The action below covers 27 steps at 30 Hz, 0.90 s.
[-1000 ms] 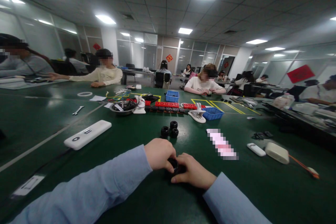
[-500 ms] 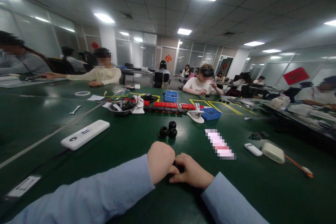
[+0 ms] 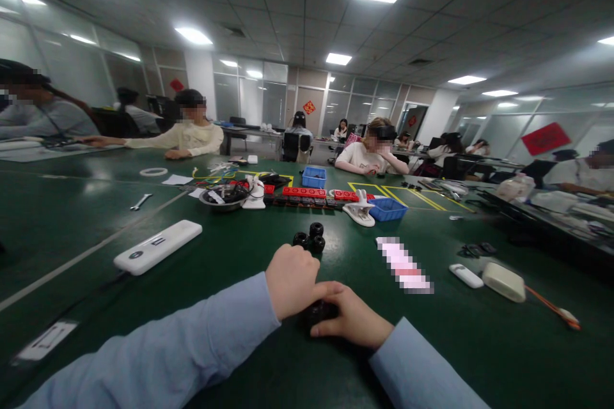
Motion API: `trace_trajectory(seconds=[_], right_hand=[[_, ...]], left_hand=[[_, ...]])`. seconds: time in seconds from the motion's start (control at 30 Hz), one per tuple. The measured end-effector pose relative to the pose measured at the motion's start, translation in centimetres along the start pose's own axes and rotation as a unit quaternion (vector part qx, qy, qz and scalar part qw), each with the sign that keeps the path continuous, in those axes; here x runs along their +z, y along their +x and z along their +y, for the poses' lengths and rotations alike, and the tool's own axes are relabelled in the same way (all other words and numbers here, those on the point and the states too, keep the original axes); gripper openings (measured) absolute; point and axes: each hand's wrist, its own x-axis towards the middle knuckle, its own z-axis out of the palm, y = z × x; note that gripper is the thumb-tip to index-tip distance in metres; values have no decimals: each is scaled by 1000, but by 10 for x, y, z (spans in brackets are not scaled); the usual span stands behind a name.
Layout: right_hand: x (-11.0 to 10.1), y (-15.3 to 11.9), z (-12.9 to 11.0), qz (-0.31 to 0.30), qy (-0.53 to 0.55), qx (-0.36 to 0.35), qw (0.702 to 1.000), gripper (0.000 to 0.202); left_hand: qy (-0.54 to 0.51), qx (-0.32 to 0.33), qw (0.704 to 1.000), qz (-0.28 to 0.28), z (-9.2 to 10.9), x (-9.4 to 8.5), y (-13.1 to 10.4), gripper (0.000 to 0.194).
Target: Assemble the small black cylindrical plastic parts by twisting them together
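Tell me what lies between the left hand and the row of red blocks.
In the head view, three black wheel-like pieces lie between the left hand and the red blocks, closer to the hand.

The left hand (image 3: 290, 281) is bent back-up, thumb (image 3: 330, 289) stretched toward the half-curled right hand (image 3: 359, 318).

Three tyres (image 3: 316, 244) on the table (image 3: 230, 249), between left hand (image 3: 292, 281) and farther basket (image 3: 314, 183).
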Motion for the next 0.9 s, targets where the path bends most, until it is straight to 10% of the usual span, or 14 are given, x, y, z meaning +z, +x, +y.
trace_trajectory(seconds=[0.23,0.9], right_hand=[[-1,0,4,-14,-9,-18,1000,31],[-2,-1,3,-46,-9,-36,998,37]], left_hand=[[-120,208,966,-101,-24,-3,5,45],[-74,185,968,-154,-18,1,5,37]])
